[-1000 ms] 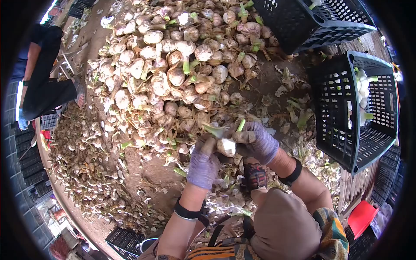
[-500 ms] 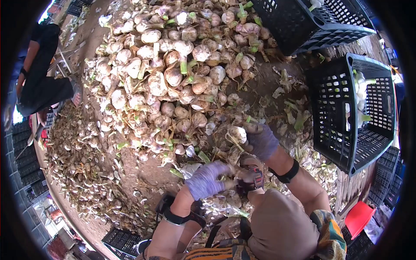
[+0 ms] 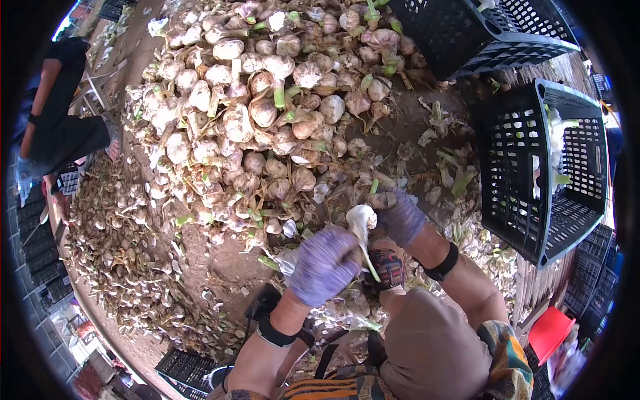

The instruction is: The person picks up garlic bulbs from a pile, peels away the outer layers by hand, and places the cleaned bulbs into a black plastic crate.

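Note:
My right hand (image 3: 400,217), in a purple glove with dirty fingertips, is closed on a garlic bulb (image 3: 361,219). The bulb is mostly white, and its pale stem slants down toward my body, ending in a green tip. My left hand (image 3: 325,265), gloved the same way, is beside the stem with its fingers curled; what they hold, if anything, is hidden. Below both hands is my shoe (image 3: 387,265). Just beyond them spreads a big heap of unpeeled garlic bulbs (image 3: 238,125) with dry skins and cut stems.
On the right stands a black crate (image 3: 512,180) with some white garlic inside, and another black crate (image 3: 460,40) is above it. Smaller garlic and scraps (image 3: 127,260) litter the ground at left. A person in dark clothes (image 3: 70,133) sits at far left. A red container (image 3: 552,333) is lower right.
The bulb has turned and shows cleaner white skin, with its stem now pointing down toward me. My left hand has moved up and right, nearer to it.

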